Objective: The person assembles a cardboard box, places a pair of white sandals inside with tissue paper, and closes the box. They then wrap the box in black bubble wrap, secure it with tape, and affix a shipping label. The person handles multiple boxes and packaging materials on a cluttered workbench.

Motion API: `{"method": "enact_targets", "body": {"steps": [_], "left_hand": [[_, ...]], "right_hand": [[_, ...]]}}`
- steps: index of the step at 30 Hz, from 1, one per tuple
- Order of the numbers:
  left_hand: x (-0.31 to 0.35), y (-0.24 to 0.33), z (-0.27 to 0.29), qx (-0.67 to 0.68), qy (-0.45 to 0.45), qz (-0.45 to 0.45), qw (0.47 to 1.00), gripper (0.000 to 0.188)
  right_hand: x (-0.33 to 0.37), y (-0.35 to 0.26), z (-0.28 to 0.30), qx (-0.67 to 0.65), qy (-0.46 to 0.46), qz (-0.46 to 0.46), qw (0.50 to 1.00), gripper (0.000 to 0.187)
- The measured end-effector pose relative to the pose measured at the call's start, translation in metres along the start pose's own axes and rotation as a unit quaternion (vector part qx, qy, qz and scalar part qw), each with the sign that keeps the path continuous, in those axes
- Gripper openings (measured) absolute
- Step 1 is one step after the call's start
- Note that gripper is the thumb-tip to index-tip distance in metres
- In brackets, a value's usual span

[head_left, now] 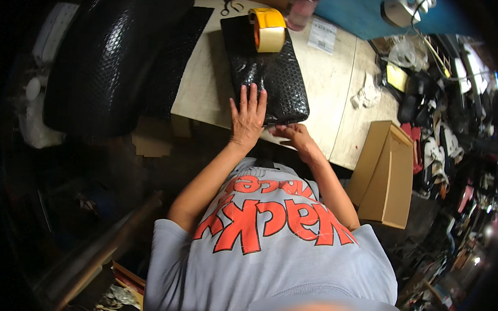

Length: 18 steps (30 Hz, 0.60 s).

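A box-shaped parcel in black bubble wrap [287,85] lies on the pale table in front of me. My left hand [248,117] rests on its near left part, fingers stretched out and slightly spread. My right hand [298,138] is at the parcel's near edge, its fingers bent toward the underside; the fingertips are partly hidden, so I cannot tell what they grip, if anything. On the far end of the parcel stands a roll of tape [270,38] with a yellow and orange core.
A big roll of black bubble wrap [107,57] stands at the left. Scissors [228,2], a pink-lidded bottle [303,9], a printed label [322,35] and crumpled paper [366,94] are on the table [331,76]. An open cardboard box [383,174] is at the right.
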State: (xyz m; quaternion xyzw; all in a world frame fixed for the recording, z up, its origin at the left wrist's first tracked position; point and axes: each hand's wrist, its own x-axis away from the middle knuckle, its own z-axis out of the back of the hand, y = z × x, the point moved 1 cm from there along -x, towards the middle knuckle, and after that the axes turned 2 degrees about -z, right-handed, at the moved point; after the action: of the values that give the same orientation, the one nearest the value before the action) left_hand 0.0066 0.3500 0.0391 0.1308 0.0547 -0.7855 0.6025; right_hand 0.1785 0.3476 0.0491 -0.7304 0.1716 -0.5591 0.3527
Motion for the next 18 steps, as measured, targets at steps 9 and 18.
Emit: {"method": "enact_targets", "body": {"steps": [9, 18], "left_hand": [[0.0, -0.001, 0.002, 0.023, 0.016, -0.013, 1.0, 0.064], [-0.003, 0.0, 0.004, -0.063, -0.035, -0.04, 0.997, 0.097]], "right_hand": [[-0.089, -0.196, 0.018, 0.159, 0.354, 0.382, 0.839, 0.064], [-0.083, -0.194, -0.015, 0.168, 0.24, 0.396, 0.87, 0.05]]}}
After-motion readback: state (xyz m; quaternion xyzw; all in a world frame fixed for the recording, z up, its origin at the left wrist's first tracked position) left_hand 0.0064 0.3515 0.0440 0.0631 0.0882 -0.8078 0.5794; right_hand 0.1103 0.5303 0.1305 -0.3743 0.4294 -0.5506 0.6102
